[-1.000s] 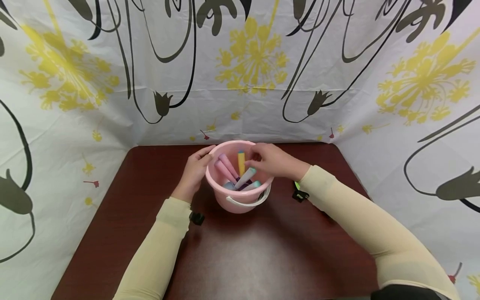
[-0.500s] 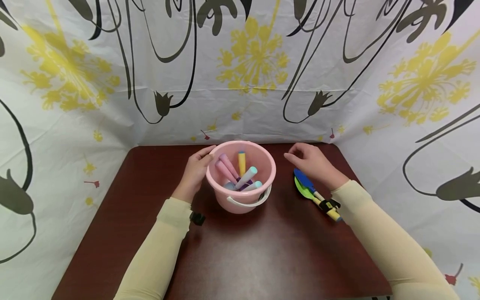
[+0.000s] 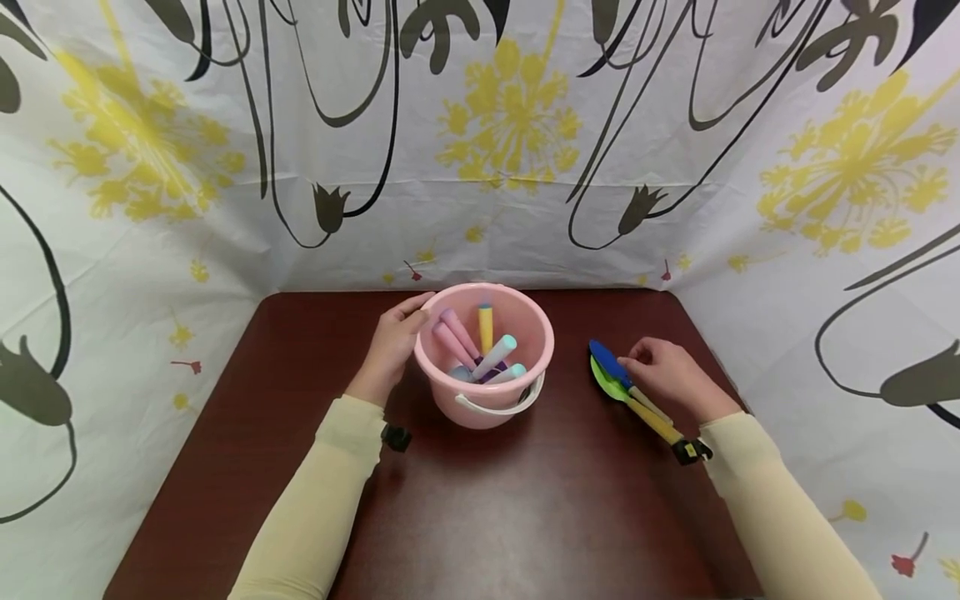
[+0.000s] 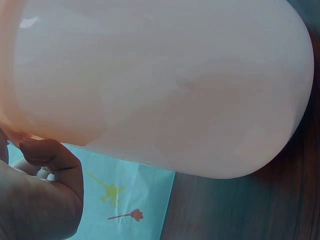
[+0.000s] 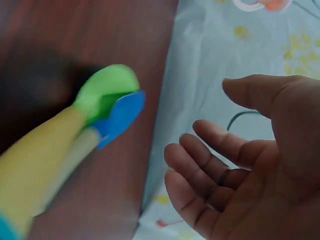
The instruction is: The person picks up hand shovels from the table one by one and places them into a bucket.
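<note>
A pink bucket (image 3: 480, 410) stands upright on the table. My left hand (image 3: 392, 343) grips its left rim; in the left wrist view the thumb and curled fingers meet the rim beside the wall. Several toy tool handles poke up inside: pink handles (image 3: 454, 337), a yellow handle (image 3: 485, 327) and pale handles with mint ends (image 3: 495, 357). My right hand (image 3: 671, 377) hovers by a blue toy shovel (image 3: 609, 362) and a green toy shovel (image 3: 607, 383) lying side by side. In the right wrist view its loosely bent fingers are apart from both and hold nothing.
The dark wooden table (image 3: 480, 517) has a patterned white cloth (image 3: 480, 225) behind it and at both sides. The bucket's white bail (image 3: 495, 408) hangs down at the front. A yellow handle (image 3: 654, 419) belonging to the green shovel reaches toward my right wrist.
My right hand has left the bucket, travelled right, then come lower beside the shovels, uncovering them. The left hand and bucket stay put.
</note>
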Demonstrator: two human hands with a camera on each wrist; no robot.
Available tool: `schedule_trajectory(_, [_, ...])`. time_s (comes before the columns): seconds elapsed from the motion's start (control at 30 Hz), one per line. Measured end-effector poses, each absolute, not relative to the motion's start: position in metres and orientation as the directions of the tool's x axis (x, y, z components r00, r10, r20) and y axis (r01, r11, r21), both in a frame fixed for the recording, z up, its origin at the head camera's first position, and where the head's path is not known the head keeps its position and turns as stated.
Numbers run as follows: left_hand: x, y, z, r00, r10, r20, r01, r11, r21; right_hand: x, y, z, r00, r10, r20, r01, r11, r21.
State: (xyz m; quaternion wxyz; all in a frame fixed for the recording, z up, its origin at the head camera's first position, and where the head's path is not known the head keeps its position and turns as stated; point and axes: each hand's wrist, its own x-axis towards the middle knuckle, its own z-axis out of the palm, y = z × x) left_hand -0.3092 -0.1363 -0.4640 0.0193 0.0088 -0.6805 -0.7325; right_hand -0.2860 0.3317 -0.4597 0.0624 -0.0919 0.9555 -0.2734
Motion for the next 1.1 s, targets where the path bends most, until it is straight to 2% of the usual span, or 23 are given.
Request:
schedule_trajectory(0.13, [-0.309, -0.136, -0.467, -0.999, -0.04, 0.012, 0.015, -0.074, 0.997, -0.278, 0.344, -0.479, -0.976, -0.179, -0.122, -0.09, 0.846, -0.525])
schedule_trajectory(0.53, [-0.308, -0.135, -0.467, -0.999, -0.04, 0.009, 0.012, -0.076, 0.997, -0.276, 0.363, -0.513, -0.976, -0.145, -0.162, -0.048, 0.87, -0.49])
schedule_trajectory(1.1, [-0.308, -0.136, -0.463, -0.999, -0.04, 0.027, 0.03, -0.08, 0.996, -0.286, 0.37, -0.528, -0.974, -0.135, -0.182, -0.03, 0.874, -0.485])
